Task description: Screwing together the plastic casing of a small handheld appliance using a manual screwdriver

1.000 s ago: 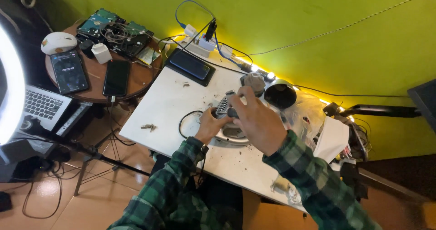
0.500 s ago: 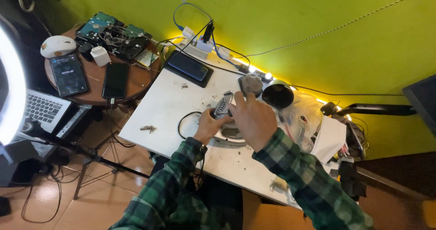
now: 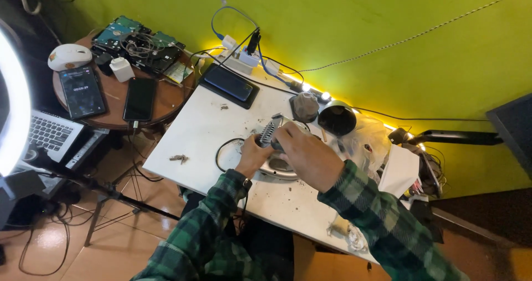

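Observation:
Both of my hands meet over a small grey ribbed device (image 3: 270, 130) above the middle of the white table (image 3: 199, 131). My left hand (image 3: 252, 156) grips its lower end, and my right hand (image 3: 305, 153) wraps over it from the right. Under the hands lies a round metal dish (image 3: 277, 169), partly hidden. A black cable (image 3: 221, 151) curls on the table just left of my left hand. Both sleeves are green plaid.
A dark tablet (image 3: 229, 85), a grey lump (image 3: 305, 106) and a black cup (image 3: 336, 119) sit beyond my hands. A power strip (image 3: 239, 61) with cables lies at the far edge. Left, a round wooden table (image 3: 113, 101) carries phones, circuit boards and a mouse. A ring light and laptop stand far left.
My hands and the grey device stay in nearly the same spot over the dish; my right hand has closed in a little more over the device.

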